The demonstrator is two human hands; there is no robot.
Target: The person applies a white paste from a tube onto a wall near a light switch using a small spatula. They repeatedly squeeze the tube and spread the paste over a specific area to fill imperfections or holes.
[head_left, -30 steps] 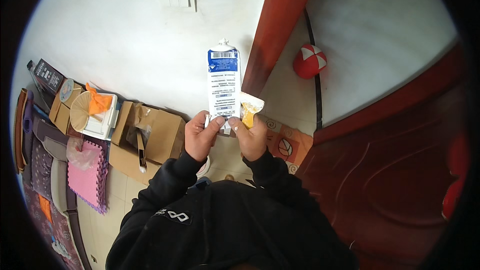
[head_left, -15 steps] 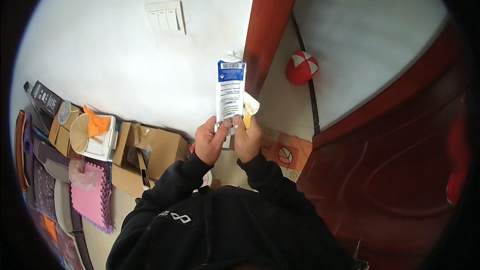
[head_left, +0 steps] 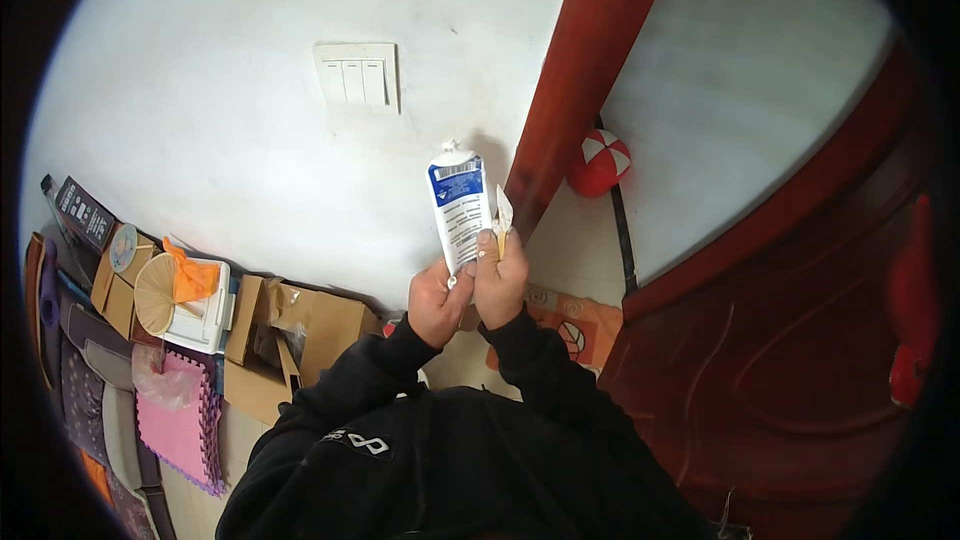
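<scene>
A white squeeze tube (head_left: 457, 208) with a blue band points its nozzle end up, away from me and toward the wall. Its lower end is pinched between the fingers of my left hand (head_left: 436, 302). My right hand (head_left: 501, 280) grips the tube's right side, thumb on its front. Also in my right hand is a small scraper (head_left: 503, 212) with a yellowish handle, its pale blade sticking up beside the tube. White smears show on the fingers of both hands. The fingers behind the tube are hidden.
A white wall with a triple light switch (head_left: 357, 79) stands ahead, beside a red-brown door frame (head_left: 600, 60). An open dark red door (head_left: 700, 390) is at right, with a red-and-white ball (head_left: 600, 162) beyond. Cardboard boxes (head_left: 335, 325) and pink foam mats (head_left: 178, 420) lie at left.
The tube now leans more, its nozzle end slightly lower in view. My left hand has slid to its bottom end, and the scraper has turned nearly edge-on. The view has shifted.
</scene>
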